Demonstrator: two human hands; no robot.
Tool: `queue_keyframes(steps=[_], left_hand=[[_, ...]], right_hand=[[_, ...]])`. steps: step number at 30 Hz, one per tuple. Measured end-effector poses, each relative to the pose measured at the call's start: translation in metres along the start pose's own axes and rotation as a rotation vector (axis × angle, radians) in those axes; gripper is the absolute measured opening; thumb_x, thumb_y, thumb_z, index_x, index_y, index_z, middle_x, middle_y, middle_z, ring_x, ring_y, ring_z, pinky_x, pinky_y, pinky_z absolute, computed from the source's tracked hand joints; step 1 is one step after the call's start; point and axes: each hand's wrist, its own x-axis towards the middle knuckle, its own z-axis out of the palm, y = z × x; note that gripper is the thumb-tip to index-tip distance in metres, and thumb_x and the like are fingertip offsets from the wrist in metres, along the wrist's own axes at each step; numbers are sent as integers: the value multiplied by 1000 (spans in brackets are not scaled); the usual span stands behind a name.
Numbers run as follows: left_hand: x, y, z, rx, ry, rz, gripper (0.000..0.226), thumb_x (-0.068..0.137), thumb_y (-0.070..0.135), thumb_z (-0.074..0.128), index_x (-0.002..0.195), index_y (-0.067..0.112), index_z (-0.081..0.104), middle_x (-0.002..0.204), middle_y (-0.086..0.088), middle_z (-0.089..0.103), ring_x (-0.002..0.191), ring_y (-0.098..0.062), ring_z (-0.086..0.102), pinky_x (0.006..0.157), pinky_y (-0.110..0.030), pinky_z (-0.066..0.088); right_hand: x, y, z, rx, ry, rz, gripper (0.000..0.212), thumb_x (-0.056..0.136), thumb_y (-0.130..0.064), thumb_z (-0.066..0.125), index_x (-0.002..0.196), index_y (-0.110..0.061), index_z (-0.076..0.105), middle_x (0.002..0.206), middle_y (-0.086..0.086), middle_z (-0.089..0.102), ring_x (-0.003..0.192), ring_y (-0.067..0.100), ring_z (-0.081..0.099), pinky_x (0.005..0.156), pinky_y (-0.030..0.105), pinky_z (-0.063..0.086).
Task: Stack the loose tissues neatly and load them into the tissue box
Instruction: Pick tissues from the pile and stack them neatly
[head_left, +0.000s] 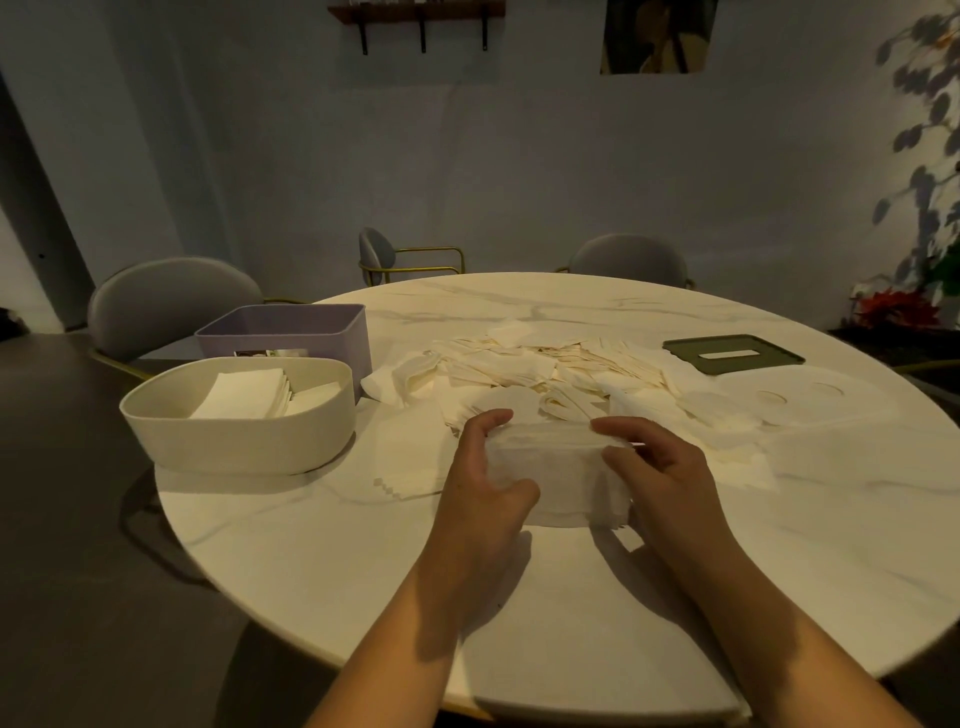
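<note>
- The left hand (485, 467) grips the left side of a stack of tissues (563, 475), fingers curled over its far edge and thumb hooked on its near side.
- The right hand (662, 467) holds the stack's right side, with its fingers bent over the top.
- The stack sits on the table (363, 571) between the two hands, about midway between the left and right edges and nearer the near edge than the far one.
- Just behind the hands, a wide heap of loose tissues (545, 366) is spread across the middle of the table.
- At the left edge stands the cream tissue box (234, 441). It is open on top, with folded tissues (244, 397) lying inside.
- A purple box (291, 330) stands directly behind the cream one, touching or nearly touching it.
- Toward the far right edge lies a dark green lid (732, 354) with a slot in it.
- Grey chairs (166, 301) stand beyond the table.
</note>
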Motion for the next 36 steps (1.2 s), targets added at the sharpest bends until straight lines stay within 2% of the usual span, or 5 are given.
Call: queue_keyframes(steps=[8, 16, 25, 29, 36], left_hand=[[4, -4, -2, 28, 28, 2, 67, 81, -17, 53, 123, 33, 36, 102, 21, 45, 84, 1, 53, 54, -5, 45], [4, 1, 2, -21, 36, -19, 66, 82, -22, 48, 127, 24, 36, 98, 16, 46, 63, 24, 53, 50, -5, 44], [3, 0, 2, -23, -2, -11, 67, 81, -22, 49, 128, 24, 34, 99, 18, 45, 72, 17, 54, 53, -5, 45], [-1, 1, 2, -55, 5, -12, 64, 81, -23, 45, 126, 23, 36, 100, 11, 50, 65, 19, 57, 53, -6, 46], [0, -1, -1, -72, 45, -20, 66, 81, -20, 48, 126, 26, 39, 101, 11, 53, 72, 10, 61, 54, -8, 47]], right_hand=[[2, 2, -1, -46, 42, 3, 21, 90, -13, 60, 106, -23, 52, 108, -5, 55, 95, 15, 55, 78, 26, 52], [2, 1, 0, -106, -50, 57, 20, 93, -24, 55, 113, -26, 51, 111, -6, 54, 100, 14, 53, 84, 29, 52], [-2, -1, 2, -132, -154, 51, 31, 92, -23, 57, 116, -34, 40, 113, -11, 50, 102, 12, 52, 81, 24, 49], [-2, -1, 1, -146, -159, 78, 38, 88, -21, 62, 120, -30, 44, 115, -6, 53, 105, 15, 54, 89, 35, 53], [1, 1, 1, -189, -156, 64, 42, 85, -24, 67, 115, -34, 40, 109, -11, 51, 98, 9, 52, 82, 27, 49]])
